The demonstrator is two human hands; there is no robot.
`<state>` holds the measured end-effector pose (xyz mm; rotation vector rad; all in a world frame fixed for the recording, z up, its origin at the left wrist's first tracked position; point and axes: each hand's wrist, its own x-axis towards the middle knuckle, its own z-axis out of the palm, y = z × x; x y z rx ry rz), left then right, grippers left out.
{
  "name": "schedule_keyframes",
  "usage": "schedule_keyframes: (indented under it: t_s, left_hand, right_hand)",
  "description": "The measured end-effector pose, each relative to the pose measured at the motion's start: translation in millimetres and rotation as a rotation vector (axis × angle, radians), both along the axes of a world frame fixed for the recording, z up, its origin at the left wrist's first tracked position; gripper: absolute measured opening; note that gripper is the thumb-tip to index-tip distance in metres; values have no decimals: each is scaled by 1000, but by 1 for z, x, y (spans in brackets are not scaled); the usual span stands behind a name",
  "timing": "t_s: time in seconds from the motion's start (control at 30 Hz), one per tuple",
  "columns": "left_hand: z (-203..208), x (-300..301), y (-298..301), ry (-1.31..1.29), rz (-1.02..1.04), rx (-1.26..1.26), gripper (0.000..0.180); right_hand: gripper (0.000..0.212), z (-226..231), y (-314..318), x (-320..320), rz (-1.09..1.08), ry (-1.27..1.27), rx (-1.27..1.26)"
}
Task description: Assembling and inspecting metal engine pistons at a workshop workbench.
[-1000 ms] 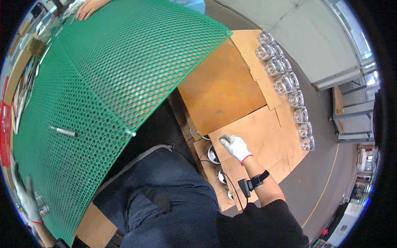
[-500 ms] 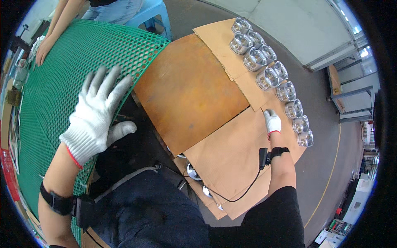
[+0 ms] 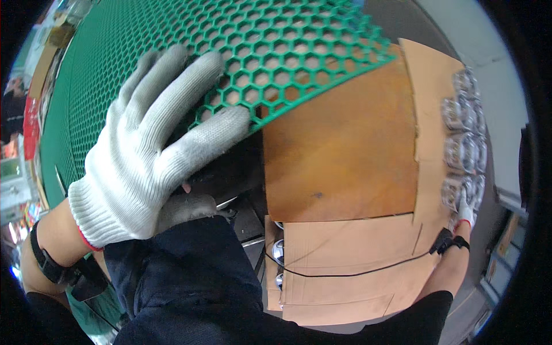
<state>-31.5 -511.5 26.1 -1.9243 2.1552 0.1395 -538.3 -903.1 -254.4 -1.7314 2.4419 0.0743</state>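
My left hand [image 3: 129, 155], in a white knit glove with a red cuff edge, is spread open at the edge of a green honeycomb mat [image 3: 276, 52]. Nothing is in its fingers, and the thumb juts out past the mat's edge. Far to the right, my gloved right hand [image 3: 466, 214] reaches the nearest of several silver pistons [image 3: 460, 152] grouped along the cardboard's outer edge. Its fingertips overlap a piston [image 3: 453, 192] in view; blur and small size hide whether they grip it.
A rust-brown flat board [image 3: 339, 149] lies on cardboard sheets [image 3: 351, 244] right of the mat. More shiny round parts [image 3: 278, 251] show under the cardboard's left edge. A black cable [image 3: 345, 275] crosses the cardboard from my right wrist device [image 3: 441, 241].
My view has turned and come closer to the mat. My right hand has moved from bare cardboard outward to the pistons. My left hand stays spread at the mat's edge.
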Motion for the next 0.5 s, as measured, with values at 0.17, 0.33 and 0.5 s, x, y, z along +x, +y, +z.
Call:
schedule_keyframes:
  t_s: [0.17,0.33,0.5]
  left_hand:
    - [-14,2,-6,21,-26,-9,113]
    - [-1,18,46,-5,85,-77,112]
    - [-4,-3,9,-51,21,-21,109]
  right_hand:
    - [80,-67,-86,-156,243,-108,-74]
    - [81,-61,-171,-190,472,-551,-145]
    - [51,-92,-118,-206,589,-562,-185]
